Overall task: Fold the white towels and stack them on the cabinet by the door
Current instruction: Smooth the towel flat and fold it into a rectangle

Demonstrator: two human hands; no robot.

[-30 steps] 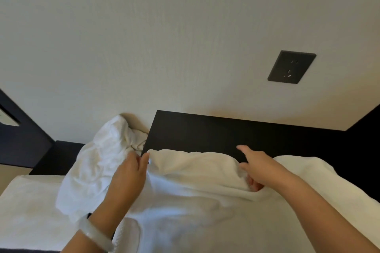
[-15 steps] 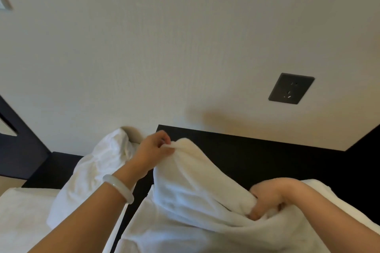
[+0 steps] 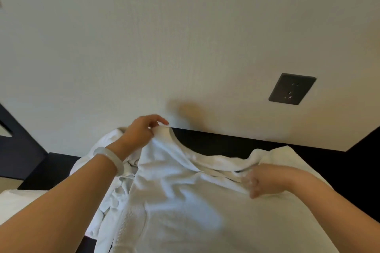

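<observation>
Pinches a raised corner of the white towel [image 3: 181, 201] between curled thumb and fingers of the left hand [image 3: 144, 129], close to the wall [image 3: 185, 37]. Grips the opposite edge in the right hand [image 3: 265, 183], fingers curled, slightly blurred. Lies spread over the dark cabinet top [image 3: 216, 141], beside a crumpled second towel [image 3: 107, 144].

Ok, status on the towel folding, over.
Both on it: left grip pinches white towel edge, lifted; right grip holds opposite edge low. Not yet folded. Another crumpled towel bunched at left.
</observation>
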